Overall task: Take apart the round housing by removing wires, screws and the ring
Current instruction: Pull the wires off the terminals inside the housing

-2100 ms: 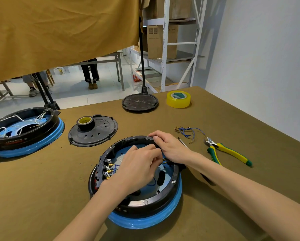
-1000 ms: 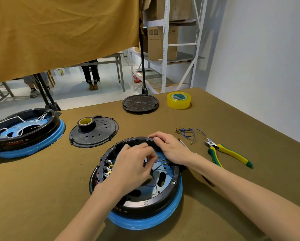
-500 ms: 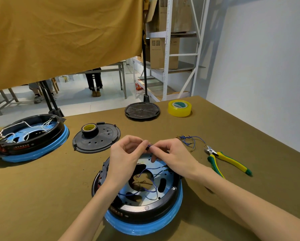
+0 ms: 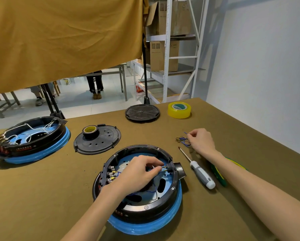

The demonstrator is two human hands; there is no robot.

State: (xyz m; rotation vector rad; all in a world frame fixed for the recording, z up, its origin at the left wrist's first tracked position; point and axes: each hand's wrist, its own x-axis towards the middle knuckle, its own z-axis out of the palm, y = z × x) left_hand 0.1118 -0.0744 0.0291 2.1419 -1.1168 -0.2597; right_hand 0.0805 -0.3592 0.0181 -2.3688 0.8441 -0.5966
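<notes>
The round black housing (image 4: 164, 199) with a blue ring (image 4: 151, 225) under it sits in front of me. My left hand (image 4: 137, 173) is inside it, fingers pinched on a blue wire with a brass terminal near the socket on the right rim. My right hand (image 4: 201, 140) is off to the right over a small pile of removed blue wires (image 4: 181, 139), pinching one blue wire. More blue wires (image 4: 149, 189) lie inside the housing.
A grey-handled screwdriver (image 4: 199, 171) and yellow-green pliers (image 4: 218, 176) lie right of the housing. A second housing (image 4: 29, 141) stands far left, a black cover (image 4: 98, 141) with a tape roll behind, another black disc (image 4: 142, 113) and yellow tape (image 4: 179, 110) farther back.
Both hands were pulling a blue wire above the housing. My right hand has carried a wire right to the pile; my left hand has dropped back inside the housing.
</notes>
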